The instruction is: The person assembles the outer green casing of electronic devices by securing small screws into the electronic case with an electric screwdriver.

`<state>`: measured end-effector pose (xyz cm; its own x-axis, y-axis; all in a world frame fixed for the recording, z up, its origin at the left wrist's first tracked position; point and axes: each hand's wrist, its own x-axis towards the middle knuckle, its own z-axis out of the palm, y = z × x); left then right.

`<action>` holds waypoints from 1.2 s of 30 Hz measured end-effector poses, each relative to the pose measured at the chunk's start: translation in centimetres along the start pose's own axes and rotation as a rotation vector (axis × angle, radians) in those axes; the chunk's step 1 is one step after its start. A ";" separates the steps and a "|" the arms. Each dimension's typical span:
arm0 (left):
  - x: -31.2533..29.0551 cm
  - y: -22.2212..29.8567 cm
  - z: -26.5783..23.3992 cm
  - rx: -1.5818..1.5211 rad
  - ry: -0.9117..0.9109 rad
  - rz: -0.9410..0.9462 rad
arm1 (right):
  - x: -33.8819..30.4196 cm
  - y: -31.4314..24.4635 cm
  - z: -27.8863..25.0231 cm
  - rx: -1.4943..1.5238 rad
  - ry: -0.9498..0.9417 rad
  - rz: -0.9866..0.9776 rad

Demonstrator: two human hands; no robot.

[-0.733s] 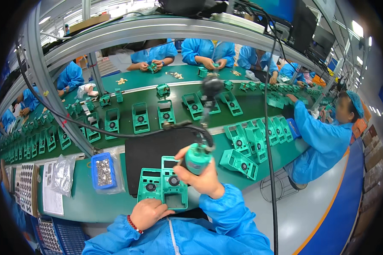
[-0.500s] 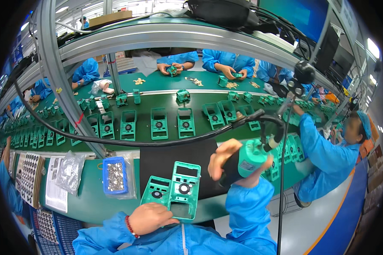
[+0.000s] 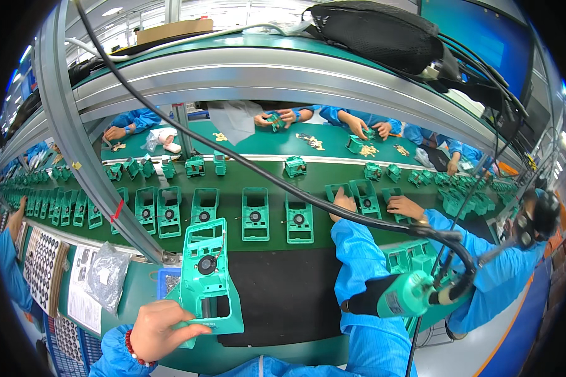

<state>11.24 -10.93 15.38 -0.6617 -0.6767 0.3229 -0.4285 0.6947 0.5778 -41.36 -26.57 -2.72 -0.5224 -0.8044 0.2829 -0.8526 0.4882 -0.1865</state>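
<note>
My left hand [image 3: 163, 330] is closed on the lower edge of a green plastic housing [image 3: 219, 276]. The housing is tilted up above the bench and has a small round black fan with a thin wire. Whether a second housing lies behind it, I cannot make out. My right arm stretches forward to the conveyor, where my right hand [image 3: 344, 204] grips the near end of another green housing [image 3: 335, 191], partly hidden by the fingers. A green and black electric screwdriver [image 3: 399, 295] hangs from its cable in front of my right forearm, apart from that hand.
A black mat [image 3: 283, 295] covers the bench ahead. Rows of green housings [image 3: 255, 213] line the conveyor. A co-worker's hand [image 3: 405, 207] is close to my right hand. A blue screw tray [image 3: 168, 279] is partly hidden at left. A black cable [image 3: 251, 166] crosses the view.
My right hand has left the screwdriver and reached forward to the conveyor. The screwdriver now hangs lower and farther right. My left hand has moved left and lifted a housing off the mat.
</note>
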 end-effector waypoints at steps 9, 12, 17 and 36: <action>10.0 -2.6 2.8 0.022 0.089 0.163 | -1.2 -4.9 0.6 0.123 -0.210 -0.048; 14.9 -4.5 5.9 0.069 0.087 0.328 | -1.8 -4.2 -0.5 0.336 0.074 -0.084; 21.5 -5.3 12.9 0.231 0.062 0.547 | -2.6 2.9 -9.1 0.417 0.523 -0.182; 15.4 -3.9 17.1 0.344 -0.222 0.298 | -32.1 1.9 -22.2 0.128 -0.588 -0.934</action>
<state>-7.82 -19.90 5.36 -0.8850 -0.3943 0.2477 -0.3539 0.9153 0.1924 -26.44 7.67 8.72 0.4406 -0.8895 -0.1213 -0.8829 -0.4049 -0.2378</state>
